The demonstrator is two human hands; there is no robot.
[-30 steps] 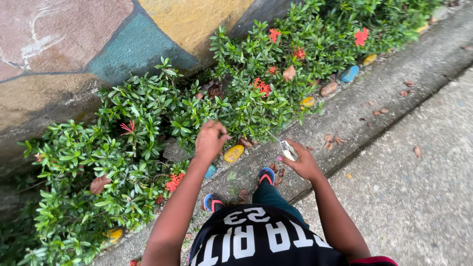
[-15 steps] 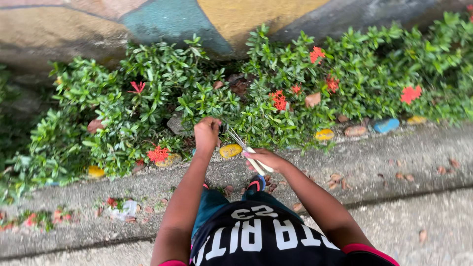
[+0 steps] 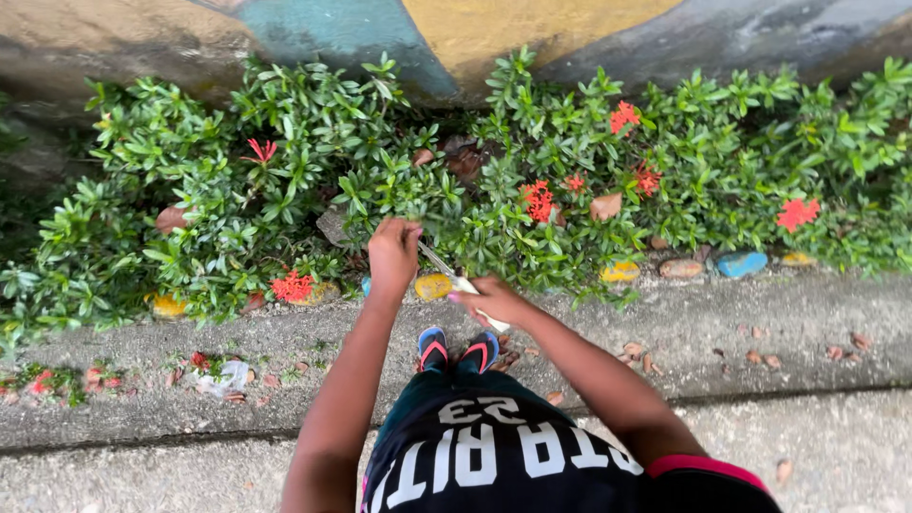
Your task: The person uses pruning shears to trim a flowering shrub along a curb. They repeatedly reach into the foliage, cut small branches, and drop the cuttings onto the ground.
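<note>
A low green hedge with red flower clusters [image 3: 540,199] grows along a painted wall. My left hand [image 3: 392,253] is closed on a sprig at the front of the hedge [image 3: 399,190]. My right hand [image 3: 496,302] grips a pair of small scissors or snips [image 3: 454,275], whose metal blades point up-left toward the left hand. Both hands sit just above a yellow painted stone [image 3: 435,286] at the edge of the bed. My shoes [image 3: 456,350] stand on the concrete curb [image 3: 722,332] below.
Painted stones, yellow [image 3: 619,272], blue [image 3: 741,263] and brown [image 3: 680,269], line the bed's front edge. Dry leaves lie on the curb at the right, and a crumpled bit of white litter [image 3: 224,377] at the left. The painted wall [image 3: 475,28] rises behind the hedge.
The view has swung so the curb now runs level. My right hand has come left with the cutting tool toward my left hand, which stays closed on the hedge.
</note>
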